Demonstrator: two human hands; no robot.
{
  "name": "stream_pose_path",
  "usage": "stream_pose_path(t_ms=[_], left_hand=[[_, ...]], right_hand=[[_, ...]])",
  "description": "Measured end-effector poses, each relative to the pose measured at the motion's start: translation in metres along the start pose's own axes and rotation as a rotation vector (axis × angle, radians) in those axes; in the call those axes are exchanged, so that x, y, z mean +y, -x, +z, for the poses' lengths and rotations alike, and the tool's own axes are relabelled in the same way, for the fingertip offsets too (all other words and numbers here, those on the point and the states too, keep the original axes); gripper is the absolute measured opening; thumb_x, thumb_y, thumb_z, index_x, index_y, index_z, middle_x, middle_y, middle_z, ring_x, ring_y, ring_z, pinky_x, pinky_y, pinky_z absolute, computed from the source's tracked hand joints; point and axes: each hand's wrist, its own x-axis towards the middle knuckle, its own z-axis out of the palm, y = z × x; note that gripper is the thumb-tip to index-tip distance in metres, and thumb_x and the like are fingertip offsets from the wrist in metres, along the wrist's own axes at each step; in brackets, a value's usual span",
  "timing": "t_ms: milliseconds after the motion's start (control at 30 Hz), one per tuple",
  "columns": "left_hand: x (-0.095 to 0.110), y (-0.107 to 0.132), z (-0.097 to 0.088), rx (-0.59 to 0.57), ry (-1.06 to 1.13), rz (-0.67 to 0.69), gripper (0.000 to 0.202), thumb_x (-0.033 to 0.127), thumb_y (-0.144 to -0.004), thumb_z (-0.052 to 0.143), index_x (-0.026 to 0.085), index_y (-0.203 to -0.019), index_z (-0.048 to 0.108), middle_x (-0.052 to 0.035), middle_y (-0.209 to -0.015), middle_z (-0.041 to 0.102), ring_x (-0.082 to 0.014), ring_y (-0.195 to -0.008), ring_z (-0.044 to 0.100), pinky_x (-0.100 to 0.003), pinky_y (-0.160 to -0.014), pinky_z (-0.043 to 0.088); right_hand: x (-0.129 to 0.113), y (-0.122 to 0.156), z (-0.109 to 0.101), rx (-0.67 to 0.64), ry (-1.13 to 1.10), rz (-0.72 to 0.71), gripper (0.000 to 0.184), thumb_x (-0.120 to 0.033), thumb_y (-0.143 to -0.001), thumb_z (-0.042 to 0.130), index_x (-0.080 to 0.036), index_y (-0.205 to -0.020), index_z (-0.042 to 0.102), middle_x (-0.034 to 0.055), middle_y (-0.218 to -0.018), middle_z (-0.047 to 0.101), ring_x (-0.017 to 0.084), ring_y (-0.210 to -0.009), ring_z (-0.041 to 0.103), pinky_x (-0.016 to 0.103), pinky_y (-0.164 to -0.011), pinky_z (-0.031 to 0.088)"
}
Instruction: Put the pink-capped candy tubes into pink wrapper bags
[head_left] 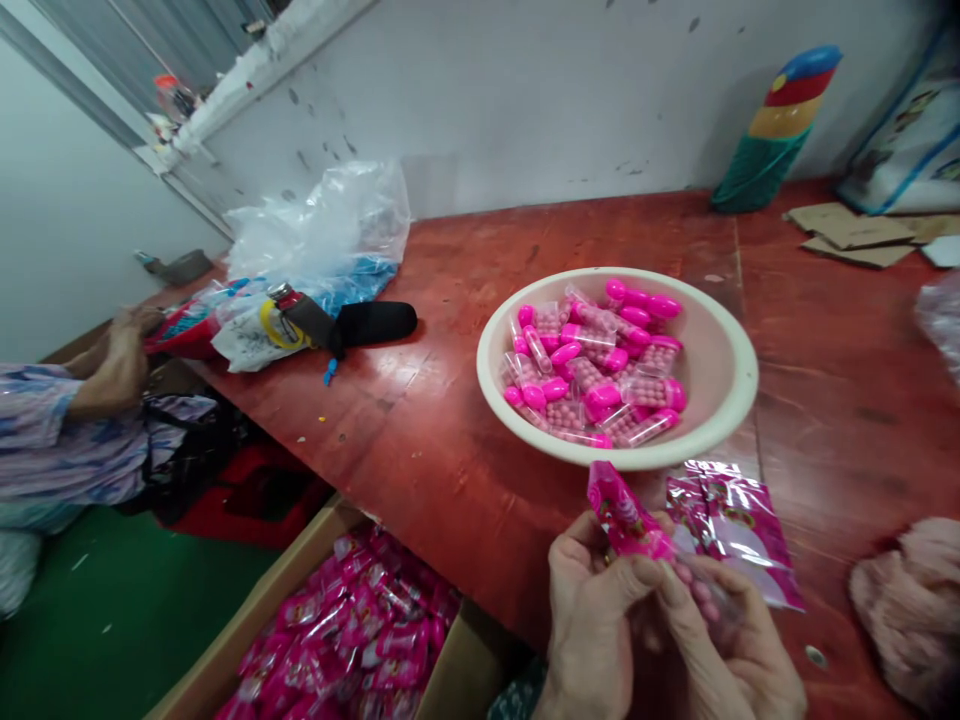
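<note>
My left hand [592,620] has its fingers closed around a glossy pink printed packet [624,510]. My right hand [739,645] grips a clear capsule of small pink balls [701,592] at the packet's lower end; whether the capsule's tip is inside the packet I cannot tell. Both thumbs nearly meet there. Just beyond my hands stands a cream basin [739,390] with several clear, pink-capped capsules [592,375] in it. Flat pink packets [750,530] lie on the table behind my right hand.
A cardboard box [255,605] of shiny pink packets [352,630] stands below the red table's [442,480] left edge. A black pouch [375,323] and plastic bags [322,220] lie at left, near another person's arm [112,370]. Crumpled cloth [911,610] lies at right.
</note>
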Motion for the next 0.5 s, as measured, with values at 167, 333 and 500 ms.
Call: stream_pose_path(t_ms=[167,333,500], left_hand=[[0.06,0.018,-0.058,0.173,-0.77,0.484,0.023,0.02,-0.063,0.072,0.019,-0.085,0.073,-0.0088,-0.09,0.069,-0.0269,-0.085,0.063,-0.034,-0.075,0.05],[0.187,-0.005,-0.2,1.264,-1.044,1.03,0.035,0.029,-0.09,0.035,0.011,-0.113,0.056,-0.0123,-0.11,0.06,-0.0266,-0.103,0.056,-0.043,-0.087,0.044],[0.251,-0.066,-0.27,1.189,-1.346,0.862,0.033,0.03,-0.085,0.054,0.016,-0.115,0.053,-0.0093,-0.116,0.056,-0.0221,-0.096,0.058,-0.043,-0.079,0.049]], right_hand=[[-0.008,-0.003,0.006,-0.266,-0.056,0.157,0.03,-0.033,-0.061,0.079,-0.02,-0.084,0.065,-0.0008,-0.059,0.062,0.012,-0.045,0.054,0.023,-0.046,0.046],[-0.005,-0.005,0.01,-0.49,-0.206,0.303,0.022,-0.033,-0.066,0.075,-0.02,-0.08,0.064,-0.0015,-0.053,0.058,0.008,-0.037,0.047,0.022,-0.042,0.041],[0.006,-0.003,0.016,-0.557,-0.151,0.276,0.024,-0.034,-0.064,0.076,-0.02,-0.079,0.064,-0.0014,-0.048,0.055,0.011,-0.037,0.049,0.023,-0.041,0.04]])
